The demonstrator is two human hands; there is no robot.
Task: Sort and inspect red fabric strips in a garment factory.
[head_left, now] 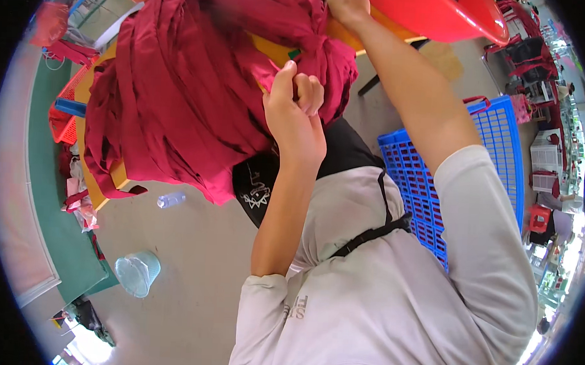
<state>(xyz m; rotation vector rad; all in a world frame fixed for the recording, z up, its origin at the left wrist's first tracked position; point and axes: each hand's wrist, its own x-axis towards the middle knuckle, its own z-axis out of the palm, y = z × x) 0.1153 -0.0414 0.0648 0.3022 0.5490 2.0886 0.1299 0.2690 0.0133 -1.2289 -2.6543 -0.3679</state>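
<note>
A large heap of maroon cloth, in long folded strips, lies across a yellow table and hangs over its near edge. In front of it, my left hand is closed, thumb up and fingers curled, at a lighter edge of the cloth beside the thumb. A small green piece shows just beyond the thumb. My right hand is at the top edge of the view, between the cloth and a red basin. Its fingers look curled but are partly cut off, so what they hold is hidden.
A blue plastic crate stands at my right side. On the floor to the left are a pale blue wastebasket and a clear bottle. A red basket stands beyond the table's left side. Stools and cloth-filled racks line the far right.
</note>
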